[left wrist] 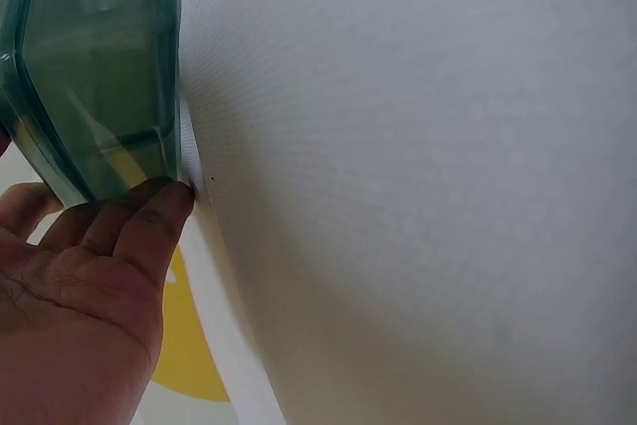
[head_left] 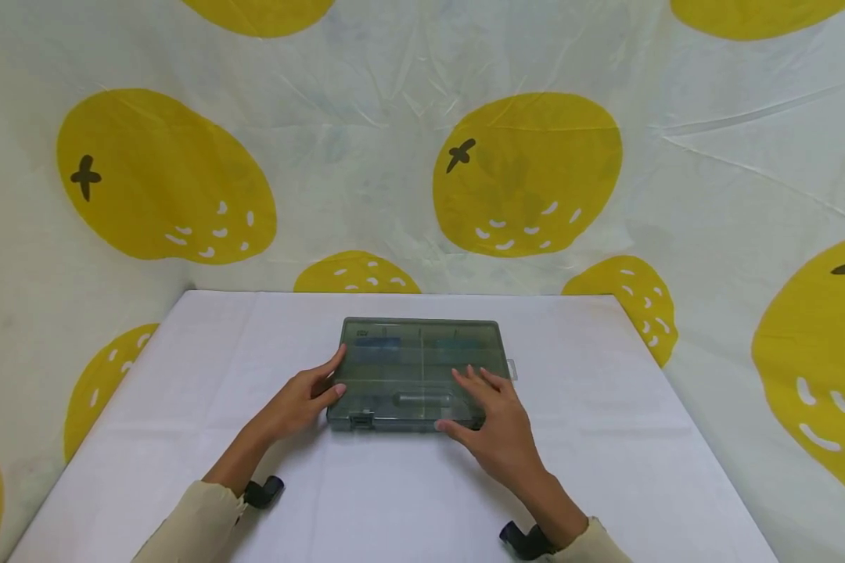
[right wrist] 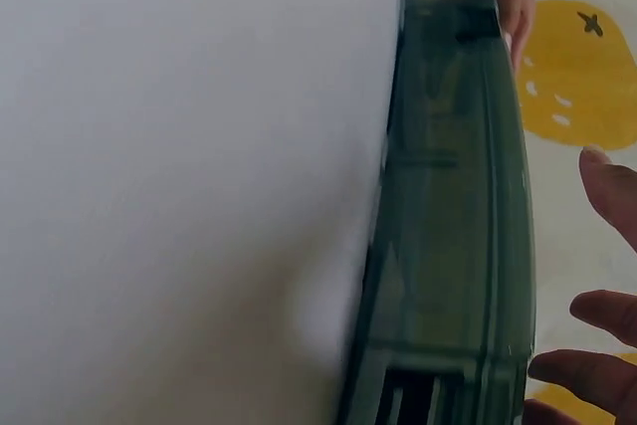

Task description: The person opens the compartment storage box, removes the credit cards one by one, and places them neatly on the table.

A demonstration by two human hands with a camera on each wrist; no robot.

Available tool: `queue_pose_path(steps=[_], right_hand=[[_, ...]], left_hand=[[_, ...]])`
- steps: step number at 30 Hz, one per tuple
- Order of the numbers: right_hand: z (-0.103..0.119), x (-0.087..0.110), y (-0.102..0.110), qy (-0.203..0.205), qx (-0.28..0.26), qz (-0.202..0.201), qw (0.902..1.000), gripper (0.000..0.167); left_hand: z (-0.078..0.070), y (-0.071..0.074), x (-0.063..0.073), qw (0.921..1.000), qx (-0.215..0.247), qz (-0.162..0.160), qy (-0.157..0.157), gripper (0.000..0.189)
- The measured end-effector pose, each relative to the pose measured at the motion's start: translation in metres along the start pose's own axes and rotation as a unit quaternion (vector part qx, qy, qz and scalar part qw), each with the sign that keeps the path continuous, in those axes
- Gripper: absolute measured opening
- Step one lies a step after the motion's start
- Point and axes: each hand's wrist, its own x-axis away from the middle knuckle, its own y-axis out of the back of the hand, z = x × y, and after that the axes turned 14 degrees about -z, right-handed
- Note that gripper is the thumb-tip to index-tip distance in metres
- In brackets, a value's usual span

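A translucent dark green compartment box (head_left: 387, 371) with a closed lid lies flat on the table. My left hand (head_left: 303, 399) holds its left end, thumb at the lid's edge and fingers along the side; in the left wrist view the fingertips (left wrist: 177, 196) reach the lower edge near the tablecloth. Over the front right of the lid, my right hand (head_left: 496, 422) is spread, its thumb by the front edge. The right wrist view shows those fingers apart beside the lid of the box (right wrist: 448, 196). A front latch (head_left: 361, 421) sits near the left corner. A bluish item (head_left: 378, 344) shows through the lid.
A white cloth covers the table (head_left: 605, 453). Behind and beside it hangs a pale curtain (head_left: 366, 180) with large yellow fruit prints. A clear tab (head_left: 512, 369) sticks out at the box's right side. Each wrist wears a small black device.
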Motion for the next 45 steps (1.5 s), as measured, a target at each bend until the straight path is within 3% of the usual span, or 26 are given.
queue_pose_path(steps=[10,21,32,45], right_hand=[[0.034,-0.006,-0.044,0.060,0.004,0.038,0.9975,0.085],[0.064,-0.020,-0.078,0.095,0.027,0.074,0.9924,0.076],[0.064,-0.026,-0.086,0.092,0.017,0.102,0.9903,0.073],[0.067,-0.035,-0.085,0.081,0.001,0.156,0.9844,0.069]], left_hand=[[0.000,0.000,0.001,1.0000,0.004,0.003,-0.005,0.074],[0.001,-0.001,-0.001,0.9993,0.032,0.010,-0.017,0.072],[0.002,-0.001,0.000,0.9994,0.032,0.011,0.000,0.073],[0.001,0.001,0.001,0.9994,0.031,0.010,-0.007,0.072]])
